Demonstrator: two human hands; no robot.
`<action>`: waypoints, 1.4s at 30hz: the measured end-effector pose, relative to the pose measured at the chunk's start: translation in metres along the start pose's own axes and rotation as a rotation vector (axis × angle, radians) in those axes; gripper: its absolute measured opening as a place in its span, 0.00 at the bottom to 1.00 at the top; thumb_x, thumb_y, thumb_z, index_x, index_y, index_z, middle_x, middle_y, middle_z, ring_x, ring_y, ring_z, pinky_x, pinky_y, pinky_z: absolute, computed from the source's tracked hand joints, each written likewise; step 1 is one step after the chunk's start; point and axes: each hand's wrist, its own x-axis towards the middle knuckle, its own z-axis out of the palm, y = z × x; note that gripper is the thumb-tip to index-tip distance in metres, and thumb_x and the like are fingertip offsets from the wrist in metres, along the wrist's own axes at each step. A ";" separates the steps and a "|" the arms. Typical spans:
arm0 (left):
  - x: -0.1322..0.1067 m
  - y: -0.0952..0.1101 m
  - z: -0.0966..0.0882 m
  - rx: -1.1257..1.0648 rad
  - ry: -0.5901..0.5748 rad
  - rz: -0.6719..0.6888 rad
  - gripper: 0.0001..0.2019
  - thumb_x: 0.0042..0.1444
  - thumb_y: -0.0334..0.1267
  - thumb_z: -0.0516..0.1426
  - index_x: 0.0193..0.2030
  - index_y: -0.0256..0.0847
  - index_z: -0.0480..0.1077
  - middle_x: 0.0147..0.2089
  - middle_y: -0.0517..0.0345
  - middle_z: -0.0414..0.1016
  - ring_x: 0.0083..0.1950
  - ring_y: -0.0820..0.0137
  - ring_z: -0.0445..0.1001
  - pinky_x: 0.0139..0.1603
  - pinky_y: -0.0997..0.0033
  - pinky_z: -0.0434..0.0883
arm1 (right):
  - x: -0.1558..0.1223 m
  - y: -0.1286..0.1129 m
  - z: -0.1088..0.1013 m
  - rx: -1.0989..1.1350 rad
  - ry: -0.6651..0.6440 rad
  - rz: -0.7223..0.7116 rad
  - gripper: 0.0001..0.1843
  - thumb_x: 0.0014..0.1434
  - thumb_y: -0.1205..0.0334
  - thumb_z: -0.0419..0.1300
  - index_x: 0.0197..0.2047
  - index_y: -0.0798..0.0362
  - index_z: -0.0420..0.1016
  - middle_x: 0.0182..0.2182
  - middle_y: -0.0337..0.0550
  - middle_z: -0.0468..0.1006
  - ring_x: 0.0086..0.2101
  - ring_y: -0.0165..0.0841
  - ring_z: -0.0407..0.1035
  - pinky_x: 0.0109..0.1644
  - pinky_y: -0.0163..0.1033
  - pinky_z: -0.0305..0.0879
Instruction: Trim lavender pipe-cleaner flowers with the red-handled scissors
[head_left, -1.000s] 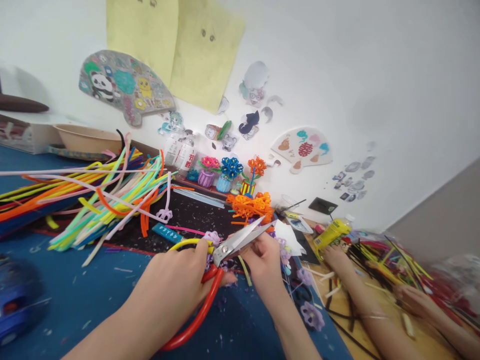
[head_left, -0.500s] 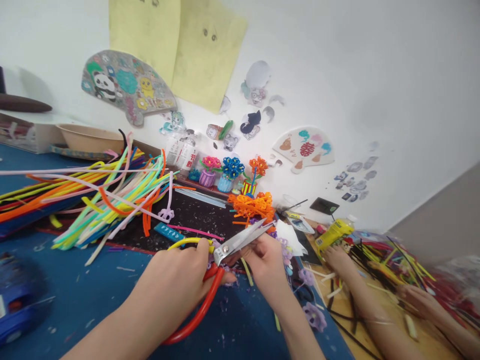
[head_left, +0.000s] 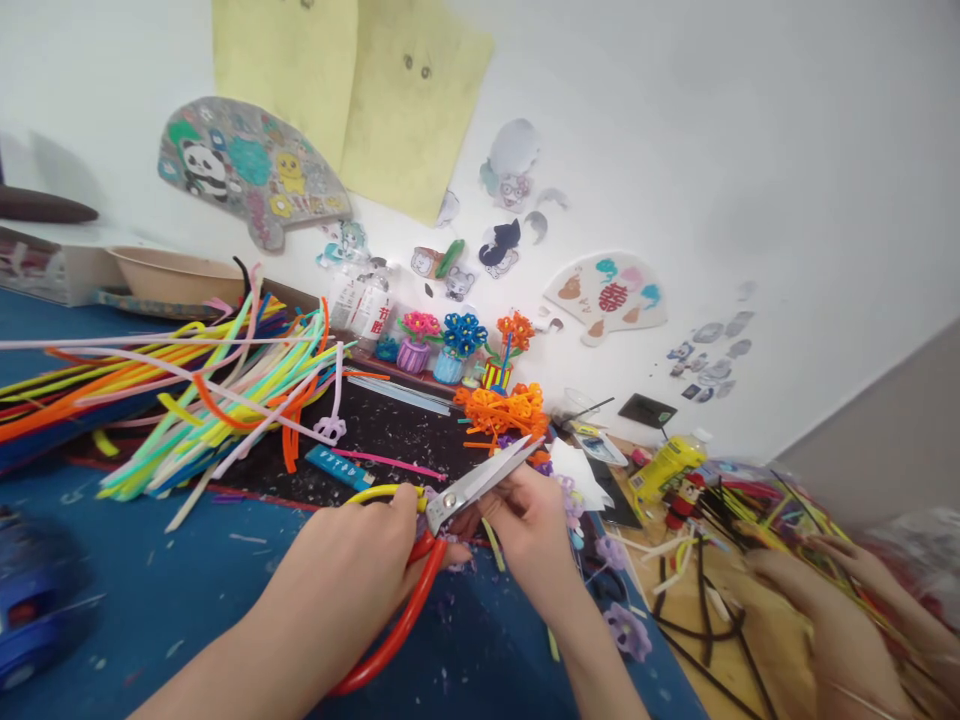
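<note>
My left hand [head_left: 352,565] is wrapped round the red and yellow handles of a pair of scissors [head_left: 474,485], whose steel blades point up and right, nearly closed. My right hand [head_left: 529,525] is pinched just under the blades, holding a small piece of pipe cleaner that I cannot make out clearly. Small purple pipe-cleaner flowers [head_left: 621,630] lie on the blue mat [head_left: 187,590] beside my right wrist.
A big heap of coloured pipe cleaners [head_left: 187,390] lies at the left. Orange flowers [head_left: 501,408] and small flower pots [head_left: 450,350] stand by the wall. Another person's hands [head_left: 832,620] reach into a pile of pipe cleaners [head_left: 757,510] at the right, near a yellow bottle [head_left: 664,462].
The scissors' blades have closed and tilted slightly. The other person's hand has left the spot near the yellow bottle and now lies lower right.
</note>
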 end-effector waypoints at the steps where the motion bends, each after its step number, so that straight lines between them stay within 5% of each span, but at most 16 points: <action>1: 0.000 0.000 0.000 0.009 -0.002 0.000 0.19 0.62 0.47 0.42 0.40 0.37 0.69 0.27 0.45 0.77 0.33 0.50 0.79 0.30 0.60 0.70 | 0.000 0.000 0.000 -0.007 0.003 -0.001 0.09 0.58 0.58 0.60 0.32 0.54 0.76 0.18 0.40 0.76 0.19 0.33 0.72 0.24 0.36 0.69; 9: 0.000 0.001 -0.007 0.052 -0.001 0.000 0.19 0.62 0.49 0.43 0.41 0.38 0.68 0.28 0.48 0.77 0.33 0.49 0.79 0.29 0.58 0.71 | 0.001 -0.003 0.000 0.028 0.073 -0.006 0.10 0.55 0.57 0.62 0.28 0.54 0.75 0.18 0.39 0.76 0.17 0.32 0.71 0.21 0.35 0.68; 18: -0.002 -0.002 -0.005 -0.010 0.213 -0.044 0.19 0.55 0.57 0.52 0.39 0.40 0.64 0.36 0.49 0.75 0.40 0.52 0.77 0.33 0.61 0.69 | 0.002 -0.004 0.003 0.209 0.075 0.035 0.10 0.53 0.56 0.64 0.29 0.55 0.74 0.21 0.42 0.79 0.19 0.35 0.73 0.22 0.38 0.71; 24: -0.001 0.002 -0.003 -0.087 0.057 -0.088 0.18 0.57 0.56 0.49 0.38 0.42 0.62 0.34 0.52 0.76 0.36 0.51 0.78 0.29 0.61 0.69 | 0.000 -0.003 0.009 0.217 0.030 0.028 0.06 0.56 0.62 0.61 0.30 0.54 0.75 0.22 0.41 0.80 0.20 0.33 0.73 0.24 0.35 0.71; 42: -0.002 0.003 -0.001 -0.022 -0.012 -0.066 0.20 0.62 0.52 0.41 0.39 0.39 0.64 0.31 0.46 0.77 0.35 0.49 0.78 0.31 0.57 0.71 | -0.002 0.003 0.007 -0.089 0.046 -0.079 0.07 0.56 0.68 0.58 0.29 0.56 0.76 0.20 0.40 0.78 0.21 0.32 0.73 0.25 0.32 0.70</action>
